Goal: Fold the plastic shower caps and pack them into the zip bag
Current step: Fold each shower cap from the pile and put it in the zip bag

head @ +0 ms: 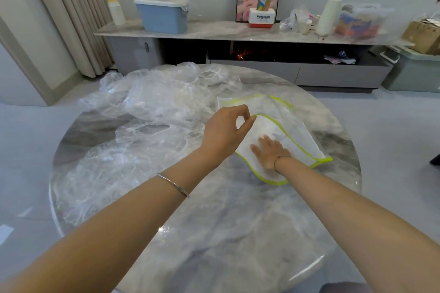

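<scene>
Head view: the zip bag [297,135] is seen right of centre on the tabletop [214,221], its green lip pinched by the left hand [223,133], while the right hand [271,153] is laid flat on it, fingers [266,140] straight. Shower caps [142,107] are heaped left, nearest the left hand.

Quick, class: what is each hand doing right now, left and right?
Left hand: pinching the green-edged translucent plastic zip bag by its rim.
Right hand: open, fingers straight, pressing flat at the bag's mouth.
</scene>
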Motion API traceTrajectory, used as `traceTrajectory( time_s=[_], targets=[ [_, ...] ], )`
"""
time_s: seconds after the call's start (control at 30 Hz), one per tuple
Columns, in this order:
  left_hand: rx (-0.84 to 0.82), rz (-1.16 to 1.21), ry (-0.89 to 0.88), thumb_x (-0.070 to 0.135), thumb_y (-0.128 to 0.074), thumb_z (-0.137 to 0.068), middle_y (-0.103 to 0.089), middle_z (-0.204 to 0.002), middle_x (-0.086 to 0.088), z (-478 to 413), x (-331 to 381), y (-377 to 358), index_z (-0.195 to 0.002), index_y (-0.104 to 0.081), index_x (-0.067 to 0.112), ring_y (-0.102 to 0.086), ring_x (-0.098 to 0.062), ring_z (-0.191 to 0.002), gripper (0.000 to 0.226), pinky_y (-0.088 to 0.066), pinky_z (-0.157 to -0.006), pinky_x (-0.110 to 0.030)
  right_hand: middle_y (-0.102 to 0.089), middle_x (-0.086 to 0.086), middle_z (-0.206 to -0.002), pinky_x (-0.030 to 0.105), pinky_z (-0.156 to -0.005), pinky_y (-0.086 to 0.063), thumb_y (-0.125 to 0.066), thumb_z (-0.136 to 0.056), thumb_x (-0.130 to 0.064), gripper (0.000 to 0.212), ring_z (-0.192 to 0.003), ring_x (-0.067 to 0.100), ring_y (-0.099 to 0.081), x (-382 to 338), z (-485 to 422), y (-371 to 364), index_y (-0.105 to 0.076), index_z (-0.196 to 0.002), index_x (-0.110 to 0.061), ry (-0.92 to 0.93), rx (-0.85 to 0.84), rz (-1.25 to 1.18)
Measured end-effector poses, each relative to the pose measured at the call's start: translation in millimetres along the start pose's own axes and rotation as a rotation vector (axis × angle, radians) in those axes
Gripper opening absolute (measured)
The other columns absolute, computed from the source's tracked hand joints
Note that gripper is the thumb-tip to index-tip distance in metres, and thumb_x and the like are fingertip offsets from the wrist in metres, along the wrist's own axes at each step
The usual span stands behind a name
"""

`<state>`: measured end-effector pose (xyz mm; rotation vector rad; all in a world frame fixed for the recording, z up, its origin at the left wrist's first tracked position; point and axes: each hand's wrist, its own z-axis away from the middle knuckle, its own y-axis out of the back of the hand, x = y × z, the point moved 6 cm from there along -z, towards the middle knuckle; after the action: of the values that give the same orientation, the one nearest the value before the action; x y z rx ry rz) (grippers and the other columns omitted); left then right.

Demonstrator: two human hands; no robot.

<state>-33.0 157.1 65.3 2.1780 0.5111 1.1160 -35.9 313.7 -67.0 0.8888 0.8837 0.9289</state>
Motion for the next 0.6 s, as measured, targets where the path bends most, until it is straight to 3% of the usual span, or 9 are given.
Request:
traceTrajectory(
  time_s=[0.07,0.2,0.3,0.43,0.6],
  targets=[
    [-0.055,-0.06,0.038,0.046,-0.052,-0.093,-0.069,-0.104,0.01,0,-9,-6,-0.091,-0.07,0.024,-0.06,-0.01,-0.091,0.029,-0.046,-0.072,-0.027,0.012,-0.005,-0.158,0.042,-0.117,-0.009,-0.012,-0.097,-0.057,0.063,-0.146,0.023,0.001,-4,5,1,0.002,-0.15,-0.028,0.025,0.007,-0.005],
    [-0.101,-0.102,0.097,0.046,-0.054,-0.092,-0.069,-0.11,0.008,0,-21,-18,-0.098,-0.074,0.024,-0.062,-0.011,-0.099,0.03,-0.047,-0.073,-0.026,0.016,-0.003,-0.157,0.044,-0.115,-0.014,-0.017,-0.098,-0.055,0.061,-0.146,0.023,-0.002,-14,28,-5,0.005,-0.149,-0.031,0.131,0.017,-0.013],
    [-0.274,-0.076,0.159,0.046,-0.056,-0.091,-0.065,-0.121,0.006,6,-37,-37,-0.108,-0.071,0.024,-0.059,-0.012,-0.111,0.032,-0.047,-0.078,-0.025,0.012,0.001,-0.158,0.043,-0.116,-0.013,-0.019,-0.098,-0.052,0.06,-0.146,0.024,-0.003,-14,52,-18,0.003,-0.15,-0.031,0.21,-0.04,0.005],
    [-0.495,-0.21,0.174,0.051,-0.056,-0.089,-0.048,-0.141,0.003,25,-66,-44,-0.132,-0.052,0.024,-0.039,-0.017,-0.132,0.051,-0.035,-0.106,-0.034,0.006,0.004,-0.159,0.036,-0.117,-0.008,-0.023,-0.1,-0.046,0.06,-0.146,0.02,-0.002,-18,81,-33,0.002,-0.15,-0.025,0.304,-0.111,0.024],
    [-0.411,-0.61,0.207,0.046,-0.053,-0.091,-0.029,-0.152,-0.004,52,-119,0,-0.146,-0.028,0.018,-0.029,-0.024,-0.137,0.066,-0.026,-0.109,-0.036,-0.001,0.001,-0.159,0.035,-0.117,-0.013,-0.025,-0.101,-0.041,0.057,-0.146,0.013,-0.004,-29,100,-36,-0.001,-0.15,-0.023,0.376,-0.111,-0.001]
  ],
)
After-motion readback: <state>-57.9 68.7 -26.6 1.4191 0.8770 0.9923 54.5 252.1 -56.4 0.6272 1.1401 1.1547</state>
